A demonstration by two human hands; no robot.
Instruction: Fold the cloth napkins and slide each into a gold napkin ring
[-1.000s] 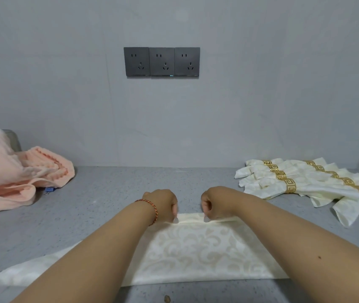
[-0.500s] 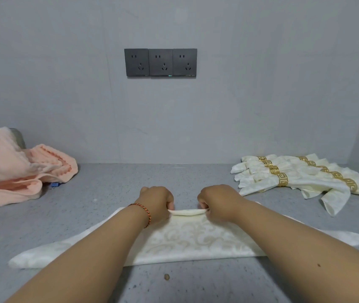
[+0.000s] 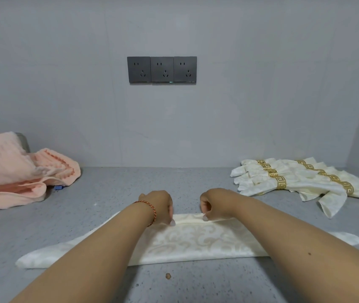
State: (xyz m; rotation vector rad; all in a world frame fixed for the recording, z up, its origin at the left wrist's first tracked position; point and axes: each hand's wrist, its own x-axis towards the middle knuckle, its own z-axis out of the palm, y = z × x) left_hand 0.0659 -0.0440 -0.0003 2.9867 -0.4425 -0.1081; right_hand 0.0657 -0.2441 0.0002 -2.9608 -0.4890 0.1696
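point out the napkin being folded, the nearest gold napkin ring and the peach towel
napkin being folded [image 3: 196, 243]: head view, patterned middle panel
nearest gold napkin ring [image 3: 280, 182]: head view, front of the band
peach towel [image 3: 10, 171]: head view, middle of the heap

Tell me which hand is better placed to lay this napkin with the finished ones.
Right, probably. The right hand pinches the napkin on the side where the ringed napkins lie; the left hand is farther.
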